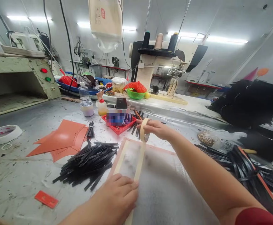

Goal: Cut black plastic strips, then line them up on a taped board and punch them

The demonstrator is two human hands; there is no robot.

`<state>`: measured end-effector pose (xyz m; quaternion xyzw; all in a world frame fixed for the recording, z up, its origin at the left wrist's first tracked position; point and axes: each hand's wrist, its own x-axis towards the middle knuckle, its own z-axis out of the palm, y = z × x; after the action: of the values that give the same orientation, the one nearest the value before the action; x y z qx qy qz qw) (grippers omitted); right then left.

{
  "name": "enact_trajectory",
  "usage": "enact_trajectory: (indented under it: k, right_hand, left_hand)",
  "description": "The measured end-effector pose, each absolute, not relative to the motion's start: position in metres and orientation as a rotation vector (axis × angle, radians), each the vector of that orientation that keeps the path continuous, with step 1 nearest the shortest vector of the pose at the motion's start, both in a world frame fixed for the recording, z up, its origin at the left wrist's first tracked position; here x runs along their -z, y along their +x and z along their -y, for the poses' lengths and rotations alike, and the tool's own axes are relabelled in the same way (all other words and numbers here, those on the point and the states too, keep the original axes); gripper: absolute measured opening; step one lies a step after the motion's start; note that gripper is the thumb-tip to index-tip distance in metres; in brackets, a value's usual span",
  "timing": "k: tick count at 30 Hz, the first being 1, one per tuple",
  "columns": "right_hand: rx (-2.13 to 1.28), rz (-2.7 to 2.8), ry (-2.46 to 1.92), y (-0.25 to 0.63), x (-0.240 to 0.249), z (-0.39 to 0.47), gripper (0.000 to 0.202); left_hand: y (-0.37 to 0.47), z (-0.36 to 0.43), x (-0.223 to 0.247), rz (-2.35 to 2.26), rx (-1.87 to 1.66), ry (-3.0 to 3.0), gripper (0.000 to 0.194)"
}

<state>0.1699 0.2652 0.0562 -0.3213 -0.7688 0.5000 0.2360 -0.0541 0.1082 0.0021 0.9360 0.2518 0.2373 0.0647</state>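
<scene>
Tape roll (144,129) gripped in right hand (155,128), strip drawn taut over board (171,187). Left hand (117,197) flat, fingers pressing strip end. Black strips (87,164) beside board.

contents of red tray (118,128) blurred out; black fluffy heap (249,103) cut off at right edge

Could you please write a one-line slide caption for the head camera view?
Right hand pulls a tape roll along a board; left hand presses the tape strip, black strips beside.
</scene>
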Motion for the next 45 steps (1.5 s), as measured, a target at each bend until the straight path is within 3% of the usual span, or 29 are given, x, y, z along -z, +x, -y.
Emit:
enact_trajectory:
  k: [2, 6, 8, 10, 12, 16, 21, 25, 32, 41, 45]
  right_hand:
    - [-1.26, 2.16, -0.855, 0.169, -0.058, -0.259, 0.061]
    - [-0.758, 2.473, -0.935, 0.166, -0.059, -0.252, 0.101]
    - [-0.589, 2.464, -0.969, 0.168, -0.055, -0.257, 0.088]
    - [-0.53, 2.367, -1.012, 0.172, -0.048, -0.265, 0.054]
    - [-0.515, 2.273, -1.071, 0.175, -0.039, -0.274, 0.039]
    - [-0.572, 2.268, -1.09, 0.177, -0.022, -0.284, 0.05]
    - [-0.61, 2.397, -1.122, 0.171, -0.013, -0.28, 0.103]
    - [-0.569, 2.412, -1.181, 0.166, -0.006, -0.279, 0.104]
    - [-0.587, 2.405, -1.205, 0.168, 0.001, -0.283, 0.112]
    - [-0.606, 2.362, -1.197, 0.17, 0.008, -0.286, 0.112]
    - [-0.632, 2.308, -1.161, 0.169, 0.012, -0.284, 0.112]
  left_hand:
    - [-0.055, -0.11, 0.0, -0.739, -0.745, 2.828, 0.018]
    - [-0.056, -0.112, 0.002, -0.726, -0.704, 2.846, 0.02]
    - [-0.057, -0.112, 0.002, -0.73, -0.693, 2.856, 0.021]
    - [-0.057, -0.112, 0.003, -0.726, -0.701, 2.863, 0.021]
    - [-0.057, -0.112, 0.003, -0.718, -0.703, 2.863, 0.021]
    - [-0.057, -0.116, -0.001, -0.704, -0.65, 2.859, 0.017]
    - [-0.054, -0.125, -0.019, -0.708, -0.353, 2.793, 0.02]
    - [-0.05, -0.134, -0.031, -0.828, -0.106, 2.562, 0.023]
    - [-0.048, -0.155, -0.029, -0.941, -0.202, 2.221, 0.01]
    - [-0.05, -0.173, 0.006, -0.819, -0.443, 2.904, 0.032]
    - [-0.038, -0.186, 0.005, -0.84, -0.335, 3.077, 0.034]
